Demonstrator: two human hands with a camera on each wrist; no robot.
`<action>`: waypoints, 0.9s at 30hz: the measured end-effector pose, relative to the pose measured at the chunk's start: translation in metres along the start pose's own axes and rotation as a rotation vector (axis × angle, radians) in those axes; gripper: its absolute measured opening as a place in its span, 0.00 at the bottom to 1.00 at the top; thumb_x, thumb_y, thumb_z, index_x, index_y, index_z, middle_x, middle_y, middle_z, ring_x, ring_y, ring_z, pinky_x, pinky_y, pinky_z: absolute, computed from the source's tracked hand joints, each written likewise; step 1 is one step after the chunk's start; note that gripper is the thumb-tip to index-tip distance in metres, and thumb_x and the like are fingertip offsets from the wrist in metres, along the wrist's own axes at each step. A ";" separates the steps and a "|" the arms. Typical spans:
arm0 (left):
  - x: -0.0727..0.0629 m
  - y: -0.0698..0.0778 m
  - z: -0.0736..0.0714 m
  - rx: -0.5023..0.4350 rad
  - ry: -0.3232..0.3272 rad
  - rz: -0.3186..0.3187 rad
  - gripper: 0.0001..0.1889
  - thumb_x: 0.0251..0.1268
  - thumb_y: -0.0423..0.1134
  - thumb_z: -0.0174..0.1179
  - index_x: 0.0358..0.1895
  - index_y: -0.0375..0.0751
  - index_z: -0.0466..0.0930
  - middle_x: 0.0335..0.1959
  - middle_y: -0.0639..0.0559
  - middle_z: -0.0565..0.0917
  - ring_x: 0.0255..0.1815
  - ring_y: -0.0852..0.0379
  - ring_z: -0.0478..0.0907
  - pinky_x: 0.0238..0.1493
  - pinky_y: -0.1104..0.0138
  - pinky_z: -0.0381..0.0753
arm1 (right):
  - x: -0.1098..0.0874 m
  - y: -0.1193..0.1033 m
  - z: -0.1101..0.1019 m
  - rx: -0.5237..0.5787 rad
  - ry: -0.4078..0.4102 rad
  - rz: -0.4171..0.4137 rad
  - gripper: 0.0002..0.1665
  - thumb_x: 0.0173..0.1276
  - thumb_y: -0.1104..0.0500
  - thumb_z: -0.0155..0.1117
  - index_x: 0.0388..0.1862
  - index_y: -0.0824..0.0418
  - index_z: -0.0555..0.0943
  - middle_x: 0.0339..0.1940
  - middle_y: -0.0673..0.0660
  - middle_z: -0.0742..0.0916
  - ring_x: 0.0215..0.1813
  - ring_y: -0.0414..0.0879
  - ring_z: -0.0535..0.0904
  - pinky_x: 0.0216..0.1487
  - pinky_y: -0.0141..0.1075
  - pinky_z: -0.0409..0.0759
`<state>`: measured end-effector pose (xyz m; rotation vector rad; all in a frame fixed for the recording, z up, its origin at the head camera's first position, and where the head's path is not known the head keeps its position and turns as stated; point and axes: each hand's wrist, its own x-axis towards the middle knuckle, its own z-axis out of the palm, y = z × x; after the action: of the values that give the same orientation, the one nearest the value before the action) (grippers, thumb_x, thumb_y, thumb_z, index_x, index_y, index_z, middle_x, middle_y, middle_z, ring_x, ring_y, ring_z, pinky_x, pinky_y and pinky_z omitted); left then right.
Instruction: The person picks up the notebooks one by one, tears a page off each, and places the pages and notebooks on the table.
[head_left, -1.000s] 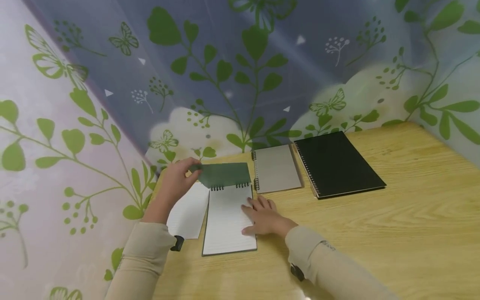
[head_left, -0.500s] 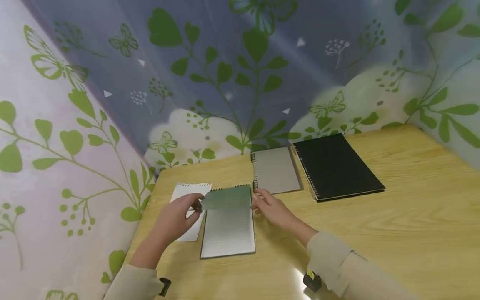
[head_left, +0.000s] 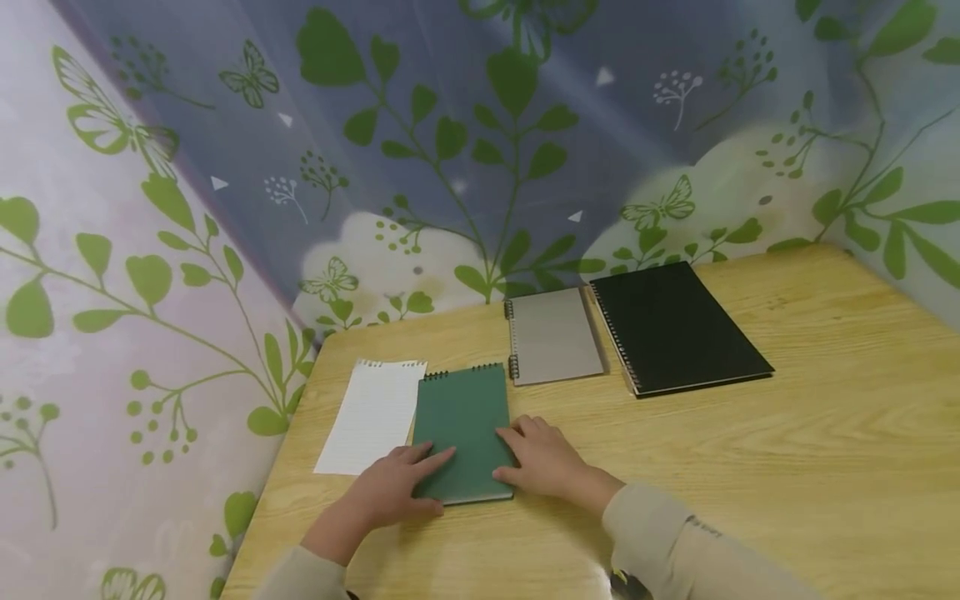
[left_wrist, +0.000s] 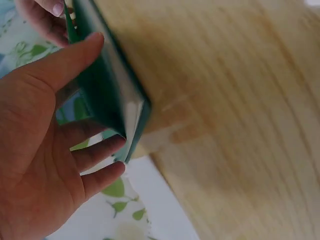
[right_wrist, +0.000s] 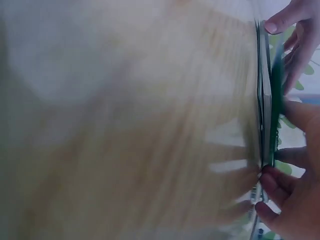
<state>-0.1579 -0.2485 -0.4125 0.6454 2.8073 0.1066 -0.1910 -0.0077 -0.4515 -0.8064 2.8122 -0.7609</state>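
Observation:
A green top-spiral notepad (head_left: 465,404) lies on the wooden table, its cover down over the pages in the head view. My left hand (head_left: 393,490) rests at its lower left corner, fingers extended onto the cover and thumb by the bottom edge. On the opposite side, my right hand (head_left: 546,460) touches the right edge with loosely bent fingers. In the left wrist view a slim gap shows between the green cover (left_wrist: 100,92) and the white pages (left_wrist: 131,107). A torn-out lined sheet (head_left: 367,421) lies left of the notepad, partly beneath it.
Behind and to the right lies a grey spiral notebook (head_left: 557,337). Next to it is a larger black spiral notebook (head_left: 678,329). A leaf-patterned curtain (head_left: 480,167) borders the table (head_left: 735,467) at the back and left.
The green cover, lifted at first, has come down toward me over the lined pages. My left hand moved with it from the far edge to the near corner; my right hand shifted along the right edge.

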 end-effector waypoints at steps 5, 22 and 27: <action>0.011 0.005 0.001 0.088 -0.024 -0.018 0.33 0.53 0.57 0.62 0.65 0.60 0.67 0.66 0.38 0.64 0.63 0.36 0.65 0.52 0.45 0.73 | 0.004 0.001 -0.005 -0.108 -0.039 -0.010 0.38 0.60 0.43 0.62 0.64 0.62 0.69 0.57 0.60 0.72 0.56 0.53 0.65 0.56 0.50 0.66; 0.036 0.011 -0.018 -0.020 -0.129 -0.154 0.33 0.51 0.64 0.59 0.62 0.59 0.69 0.66 0.42 0.65 0.64 0.38 0.64 0.56 0.44 0.69 | 0.019 0.021 -0.019 0.037 -0.003 0.059 0.31 0.67 0.44 0.54 0.64 0.58 0.69 0.61 0.60 0.73 0.60 0.56 0.69 0.59 0.51 0.69; 0.056 0.025 -0.040 -0.154 -0.066 -0.086 0.28 0.66 0.57 0.49 0.64 0.47 0.68 0.65 0.41 0.67 0.67 0.41 0.63 0.62 0.47 0.64 | 0.024 0.053 -0.047 0.183 0.197 0.149 0.24 0.71 0.51 0.50 0.58 0.65 0.72 0.56 0.64 0.78 0.58 0.58 0.73 0.58 0.51 0.71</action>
<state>-0.2063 -0.2018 -0.3835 0.4832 2.7249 0.2763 -0.2475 0.0390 -0.4362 -0.5125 2.8724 -1.1064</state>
